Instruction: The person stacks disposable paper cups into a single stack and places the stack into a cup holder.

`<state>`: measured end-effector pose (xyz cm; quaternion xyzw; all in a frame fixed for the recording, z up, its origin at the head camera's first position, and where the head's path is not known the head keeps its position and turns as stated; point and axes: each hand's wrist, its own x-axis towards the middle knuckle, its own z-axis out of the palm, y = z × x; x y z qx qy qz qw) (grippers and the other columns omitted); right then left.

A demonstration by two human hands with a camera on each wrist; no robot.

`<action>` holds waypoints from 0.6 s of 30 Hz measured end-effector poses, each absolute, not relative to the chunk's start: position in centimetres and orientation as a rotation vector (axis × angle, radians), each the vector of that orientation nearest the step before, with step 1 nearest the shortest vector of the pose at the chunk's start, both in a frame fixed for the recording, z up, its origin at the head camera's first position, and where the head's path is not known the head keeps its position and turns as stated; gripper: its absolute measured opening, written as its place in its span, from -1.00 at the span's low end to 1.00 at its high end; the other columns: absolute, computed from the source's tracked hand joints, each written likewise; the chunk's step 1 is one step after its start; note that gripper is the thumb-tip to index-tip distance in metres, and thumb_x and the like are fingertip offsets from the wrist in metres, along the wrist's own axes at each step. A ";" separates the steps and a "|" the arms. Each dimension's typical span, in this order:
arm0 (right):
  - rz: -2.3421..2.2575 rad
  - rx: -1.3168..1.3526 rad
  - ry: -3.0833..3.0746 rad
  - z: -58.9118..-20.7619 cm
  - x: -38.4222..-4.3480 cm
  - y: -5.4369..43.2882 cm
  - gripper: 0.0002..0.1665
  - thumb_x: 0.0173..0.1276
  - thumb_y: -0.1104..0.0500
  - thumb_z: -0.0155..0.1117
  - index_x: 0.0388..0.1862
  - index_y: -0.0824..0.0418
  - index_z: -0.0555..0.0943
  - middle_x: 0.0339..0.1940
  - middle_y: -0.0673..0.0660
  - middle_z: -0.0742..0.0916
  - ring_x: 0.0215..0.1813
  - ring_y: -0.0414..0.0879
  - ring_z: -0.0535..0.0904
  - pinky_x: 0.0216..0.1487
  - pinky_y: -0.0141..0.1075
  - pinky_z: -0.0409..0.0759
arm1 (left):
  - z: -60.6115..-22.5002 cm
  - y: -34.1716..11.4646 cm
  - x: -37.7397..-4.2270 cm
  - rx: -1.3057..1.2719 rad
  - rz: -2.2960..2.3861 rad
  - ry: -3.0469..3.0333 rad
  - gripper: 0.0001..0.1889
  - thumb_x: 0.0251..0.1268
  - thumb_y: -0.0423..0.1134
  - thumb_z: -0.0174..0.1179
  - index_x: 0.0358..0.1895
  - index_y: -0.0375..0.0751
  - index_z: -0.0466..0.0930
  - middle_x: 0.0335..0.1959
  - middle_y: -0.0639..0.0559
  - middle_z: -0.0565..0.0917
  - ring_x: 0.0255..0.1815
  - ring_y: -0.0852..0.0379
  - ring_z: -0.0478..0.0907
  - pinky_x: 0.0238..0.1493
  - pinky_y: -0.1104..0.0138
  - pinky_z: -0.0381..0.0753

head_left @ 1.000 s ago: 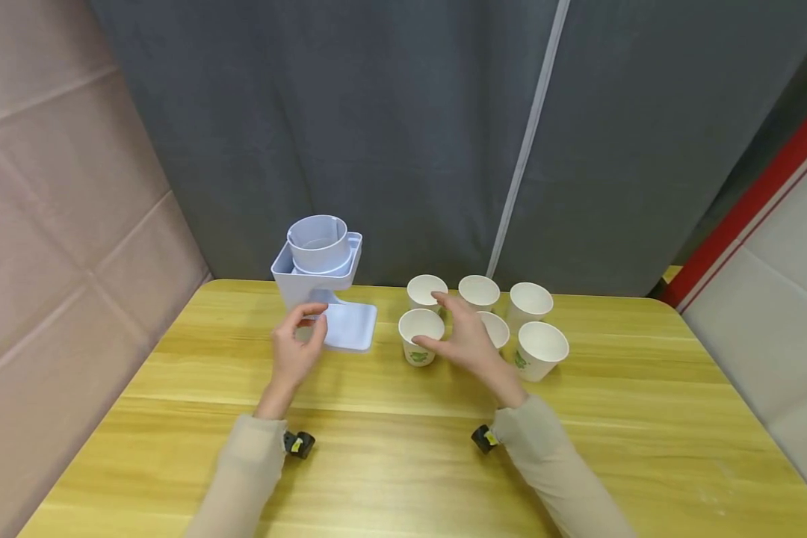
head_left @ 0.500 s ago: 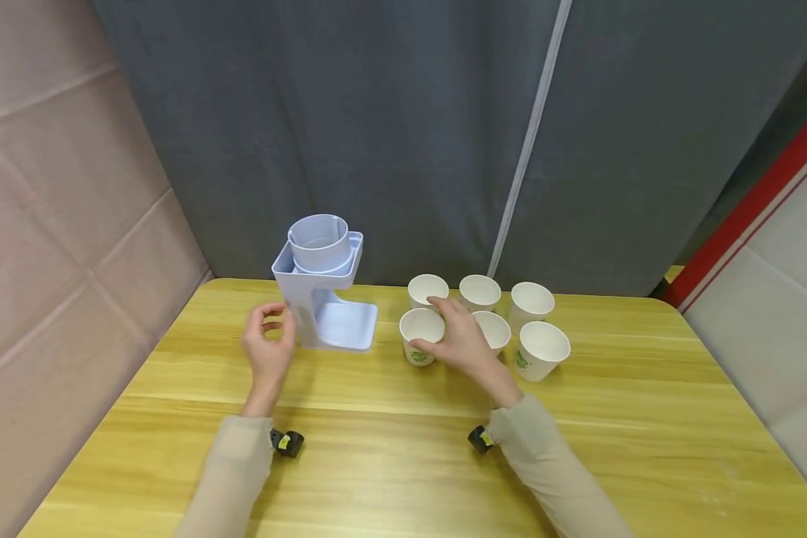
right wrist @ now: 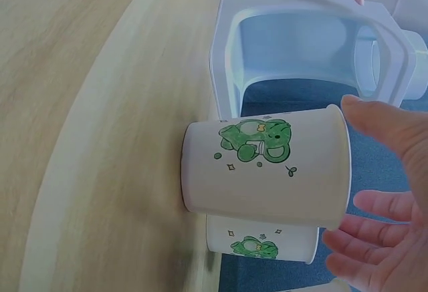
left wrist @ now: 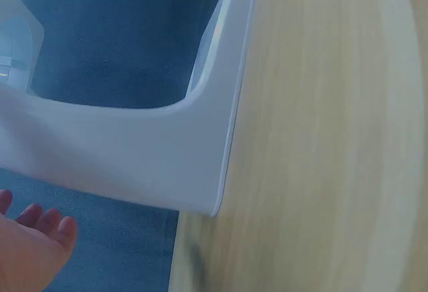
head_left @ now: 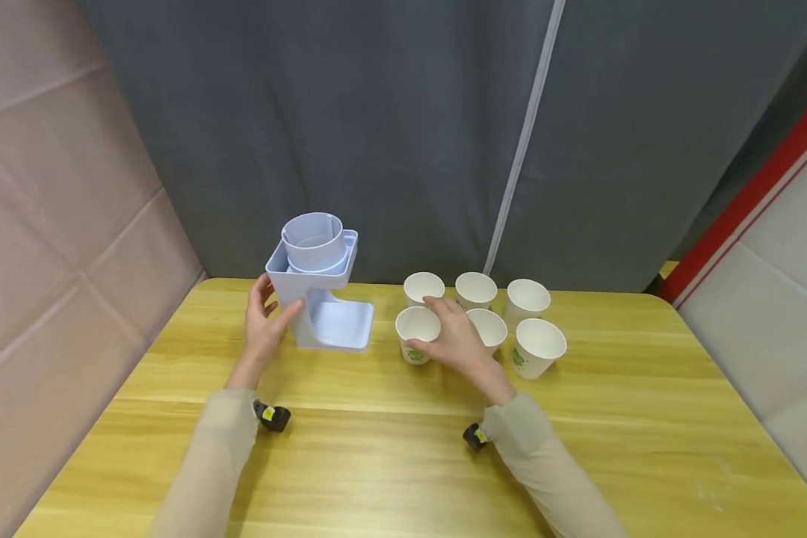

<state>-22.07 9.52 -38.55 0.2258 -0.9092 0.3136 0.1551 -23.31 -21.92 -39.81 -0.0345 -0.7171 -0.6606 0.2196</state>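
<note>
Backdrop: dark grey curtain (head_left: 376, 112) across the full rear, light grey strip (head_left: 524, 138) running down it at a slant, top leaning right. Left side: pinkish sheet (head_left: 54, 224), crease lines in a grid. Right side: white panel (head_left: 780, 321), red band (head_left: 753, 187) along its upper edge, thin dark red line parallel just below. Small yellowish patch (head_left: 669, 269) shows in the dark gap between curtain and red band. Tabletop (head_left: 390, 478): yellow wood grain, rounded rear corners, faint pale smudge (head_left: 709, 489) toward front right.
</note>
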 end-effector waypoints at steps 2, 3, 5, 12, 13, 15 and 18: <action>0.901 0.647 -2.605 -38.4 -22.1 9.5 -0.10 -0.15 0.01 0.60 0.16 0.36 0.46 0.05 0.33 0.58 0.07 0.18 0.50 0.04 -0.02 0.52 | -39.7 -22.3 -23.8 -0.103 -1.838 -2.002 -0.23 0.05 -0.46 0.18 0.38 -0.35 0.06 0.29 -0.13 0.26 0.28 0.04 0.19 0.24 0.11 0.14; 0.907 0.645 -2.608 -38.4 -22.2 9.5 -0.10 -0.14 0.01 0.60 0.16 0.36 0.46 0.06 0.33 0.58 0.08 0.18 0.50 0.05 -0.02 0.51 | -39.5 -22.4 -23.9 -0.111 -1.843 -2.005 -0.24 0.06 -0.46 0.18 0.38 -0.34 0.07 0.26 -0.10 0.28 0.26 0.06 0.20 0.22 0.13 0.15; 0.914 0.647 -2.610 -38.3 -22.2 9.5 -0.11 -0.13 0.02 0.59 0.16 0.37 0.45 0.06 0.33 0.58 0.09 0.18 0.50 0.06 -0.02 0.50 | -39.3 -22.6 -24.3 -0.131 -1.877 -1.995 -0.26 0.07 -0.47 0.16 0.38 -0.33 0.08 0.20 -0.01 0.32 0.23 0.10 0.22 0.20 0.17 0.16; 0.896 0.641 -2.647 -38.1 -22.4 9.4 -0.12 -0.10 -0.01 0.57 0.15 0.40 0.46 0.08 0.32 0.58 0.11 0.16 0.49 0.11 -0.05 0.48 | -39.0 -23.9 -25.1 -0.209 -2.048 -2.051 -0.28 0.15 -0.48 0.07 0.41 -0.33 0.01 0.16 0.15 0.31 0.22 0.16 0.20 0.34 0.16 0.11; 0.889 0.636 -2.653 -38.1 -22.4 9.4 -0.11 -0.11 -0.02 0.57 0.15 0.40 0.46 0.08 0.32 0.58 0.11 0.16 0.49 0.11 -0.05 0.48 | -39.0 -24.0 -25.3 -0.224 -2.062 -2.072 -0.27 0.15 -0.48 0.06 0.42 -0.33 -0.01 0.16 0.16 0.30 0.22 0.17 0.20 0.36 0.14 0.07; 0.877 0.625 -2.666 -38.2 -22.4 9.3 -0.10 -0.12 -0.03 0.58 0.14 0.41 0.46 0.08 0.33 0.58 0.11 0.16 0.49 0.10 -0.05 0.49 | -39.2 -24.2 -25.5 -0.254 -2.083 -2.104 -0.26 0.15 -0.48 0.05 0.42 -0.34 -0.04 0.14 0.18 0.31 0.21 0.18 0.20 0.38 0.11 0.02; 0.870 0.609 -2.689 -38.3 -22.4 9.3 -0.10 -0.13 -0.03 0.58 0.13 0.41 0.47 0.07 0.33 0.58 0.08 0.16 0.51 0.06 -0.04 0.51 | -39.6 -24.6 -25.9 -0.301 -2.078 -2.183 -0.25 0.15 -0.47 0.07 0.43 -0.29 -0.05 0.15 0.16 0.32 0.18 0.19 0.21 0.37 0.06 -0.01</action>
